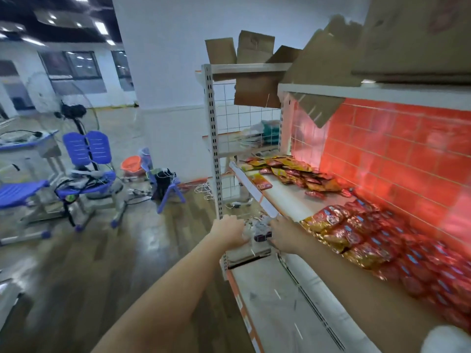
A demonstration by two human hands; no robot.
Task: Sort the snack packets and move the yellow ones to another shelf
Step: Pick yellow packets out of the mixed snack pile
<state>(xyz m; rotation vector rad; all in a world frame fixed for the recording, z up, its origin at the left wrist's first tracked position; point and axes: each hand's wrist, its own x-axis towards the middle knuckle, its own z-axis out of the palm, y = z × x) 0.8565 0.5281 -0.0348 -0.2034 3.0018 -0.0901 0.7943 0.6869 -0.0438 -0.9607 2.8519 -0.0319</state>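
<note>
Both my hands reach down past the front edge of the middle shelf (257, 193) toward a lower shelf (270, 296). My left hand (230, 231) and my right hand (283, 234) meet on a blurred pale and dark packet (261, 231) between them; the blur hides how the fingers lie. On the middle shelf a mixed heap of yellow and red snack packets (293, 171) lies at the far end. A big pile of red and gold packets (382, 240) lies close by my right forearm.
Cardboard boxes (254, 70) crowd the top shelf. A wire-grid rack (244, 118) with folded bags stands beyond. To the left on the wooden floor are blue chairs (86, 159), a fan, an orange basin (131, 164) and loose cables.
</note>
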